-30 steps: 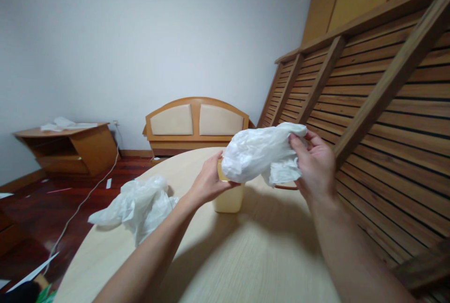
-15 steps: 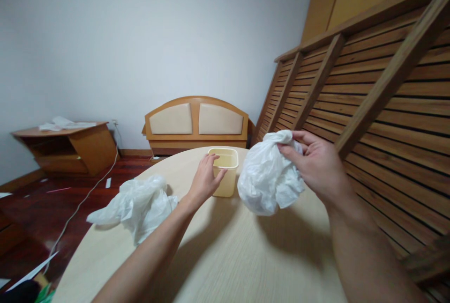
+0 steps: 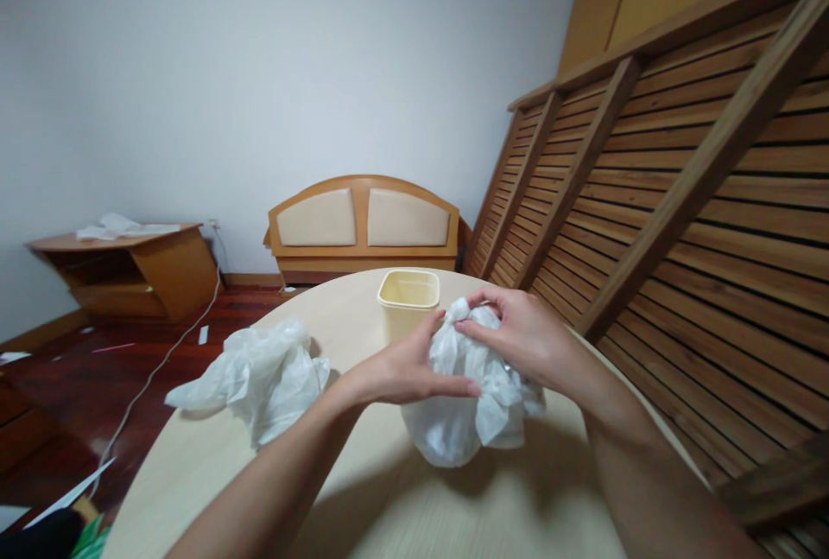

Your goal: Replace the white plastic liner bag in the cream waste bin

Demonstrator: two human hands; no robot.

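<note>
A crumpled white plastic bag rests low over the round pale wooden table. My left hand grips its left side with the fingers wrapped round it. My right hand pinches the bag's top from the right. Just behind the hands stands a small cream plastic bin, open at the top and with nothing visible inside. A second crumpled white bag lies on the table to the left, untouched.
A slatted wooden bed frame leans along the right, close to the table edge. A padded headboard stands against the far wall. A low wooden cabinet with papers is at left; a cable and scraps lie on the dark floor.
My right hand has brought the bag down from beside the bin to just above the table. My left hand has left the bin and taken hold of the bag.
</note>
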